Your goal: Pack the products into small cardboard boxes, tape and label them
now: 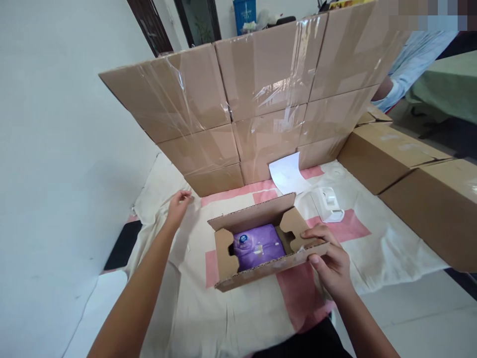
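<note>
Holding what?

"The right hand [331, 261] has its grip pinched on the near edge of an open brown cardboard box [257, 274]. A shiny purple plastic packet [266, 239] lies inside."

"And the left hand [179, 207]?"

"Fingers curled; can't tell if it's holding anything. I think this step is steadying the box; closing it would take both hands."

"Any room?"

"Left, on the cream-and-pink cloth [201, 318]. A tall brown cardboard wall [266, 112] blocks the back."

Hands [333, 266] and forearms [139, 293] are bare, clothing [305, 344] black.
</note>
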`<state>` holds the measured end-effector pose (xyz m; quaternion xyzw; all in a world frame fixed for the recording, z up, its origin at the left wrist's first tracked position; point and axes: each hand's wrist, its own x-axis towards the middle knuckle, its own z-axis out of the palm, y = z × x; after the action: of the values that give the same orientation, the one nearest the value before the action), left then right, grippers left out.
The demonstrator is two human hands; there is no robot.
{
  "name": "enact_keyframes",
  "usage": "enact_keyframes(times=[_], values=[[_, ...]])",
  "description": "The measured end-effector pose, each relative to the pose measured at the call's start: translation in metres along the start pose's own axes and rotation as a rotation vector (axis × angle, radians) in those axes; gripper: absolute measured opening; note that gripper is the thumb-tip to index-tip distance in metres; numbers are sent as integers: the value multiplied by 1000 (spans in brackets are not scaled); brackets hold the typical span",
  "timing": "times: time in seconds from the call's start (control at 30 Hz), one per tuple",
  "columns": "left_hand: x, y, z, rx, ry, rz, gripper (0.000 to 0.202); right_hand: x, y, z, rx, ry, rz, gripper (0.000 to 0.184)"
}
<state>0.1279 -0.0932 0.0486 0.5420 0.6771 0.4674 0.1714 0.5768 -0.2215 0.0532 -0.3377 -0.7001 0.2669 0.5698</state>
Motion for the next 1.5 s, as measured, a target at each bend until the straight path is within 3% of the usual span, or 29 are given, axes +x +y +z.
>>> enact_keyframes(times=[0.1, 0.2, 0.3, 0.37, 0.47, 0.57, 0.63, 0.73, 0.77, 0.83, 0.9, 0.93, 1.03, 1.13, 1.27, 1.37, 1.43, 1.5], values=[[-47, 15, 1, 69, -90, 148, 20, 3, -2, 0, -20, -3, 1, 16], [-91, 41, 0, 83, -10, 254, 25, 7, -7, 3, -48, 29, 86, 11], [-120, 77, -6, 123, -77, 452, 29, 10, -15, 7, -61, 57, 236, 69], [-130, 101, -15, 210, -185, 605, 21, 12, -20, 9, -48, 54, 309, 84], [-138, 132, -28, 307, -360, 755, 31, 15, -25, 14, -33, 73, 377, 78], [-158, 156, -24, 462, -538, 834, 50, 12, -27, 25, -90, 128, 379, 67], [-180, 166, -7, 589, -473, 822, 55, 6, -25, 31, -151, 171, 277, 58], [-205, 171, 24, 653, -257, 752, 78, -5, -16, 22, -155, 103, 102, 51], [-207, 169, 33, 645, -215, 736, 81, -7, -10, 12, -163, 107, 93, 48], [-197, 162, 43, 612, -188, 738, 79, -8, 5, -20, -247, 251, 185, 38], [-173, 154, 46, 582, -207, 767, 77, -1, 22, -58, -331, 442, 381, 33], [-159, 150, 46, 574, -215, 784, 76, 5, 31, -77, -320, 473, 514, 34], [-126, 147, 44, 574, -189, 834, 69, 31, 56, -114, -132, 354, 846, 36], [-121, 151, 43, 630, -97, 900, 58, 54, 74, -125, -29, 225, 958, 37], [-142, 150, 44, 688, -4, 987, 54, 69, 84, -126, 35, 128, 1089, 36], [-159, 155, 45, 695, 11, 939, 54, 73, 84, -128, 104, 75, 1192, 38], [-174, 166, 55, 658, 24, 915, 49, 75, 82, -127, 149, 52, 1252, 39], [-196, 183, 79, 497, -39, 1008, 35, 77, 80, -125, 181, 52, 1292, 36]])
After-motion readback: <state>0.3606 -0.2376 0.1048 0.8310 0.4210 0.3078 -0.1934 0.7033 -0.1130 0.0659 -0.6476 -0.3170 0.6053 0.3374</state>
